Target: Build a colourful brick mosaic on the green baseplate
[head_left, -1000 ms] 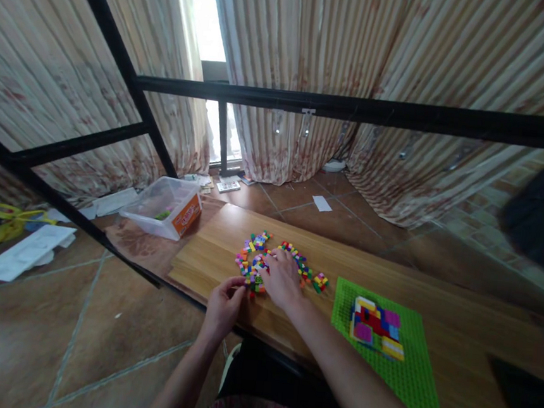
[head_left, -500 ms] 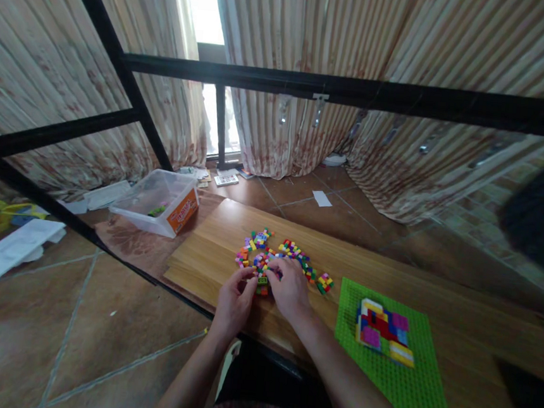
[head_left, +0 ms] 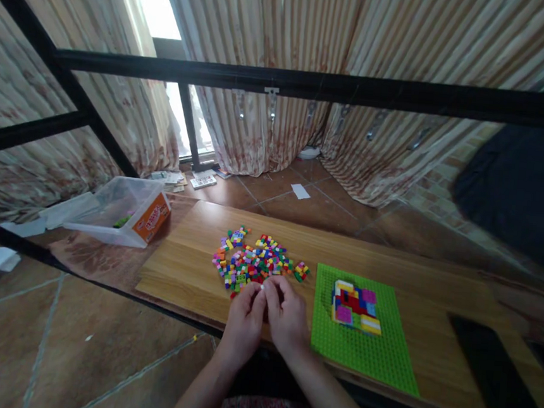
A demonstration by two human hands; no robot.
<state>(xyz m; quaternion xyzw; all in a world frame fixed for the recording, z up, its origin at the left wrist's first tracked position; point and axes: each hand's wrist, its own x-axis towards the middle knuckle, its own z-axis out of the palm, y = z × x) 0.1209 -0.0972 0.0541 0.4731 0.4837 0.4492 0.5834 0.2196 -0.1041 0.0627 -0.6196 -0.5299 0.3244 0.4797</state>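
My left hand [head_left: 246, 315] and my right hand [head_left: 286, 313] meet at the near side of a wooden table, fingertips pinched together. Between them shows a small white toy brick [head_left: 262, 287], mostly covered by my fingers. Just beyond lies a loose pile of colourful toy bricks [head_left: 252, 259], with a printed lime-green brick [head_left: 240, 279] at its near edge. To the right of my right hand is a green baseplate [head_left: 361, 358]. On it sits a flat build of red, blue, yellow, white and magenta bricks [head_left: 356, 306].
A clear plastic box [head_left: 102, 230] with an orange label stands left of the wooden table [head_left: 176, 265]. A dark flat object [head_left: 495, 369] lies at the table's right. Black metal bars [head_left: 311, 83] cross in front of the curtains. A dark shape [head_left: 525, 188] is at the far right.
Both hands have drawn back from the pile toward me and come together, a white brick now between the fingertips. More of the pile shows. My view has turned right.
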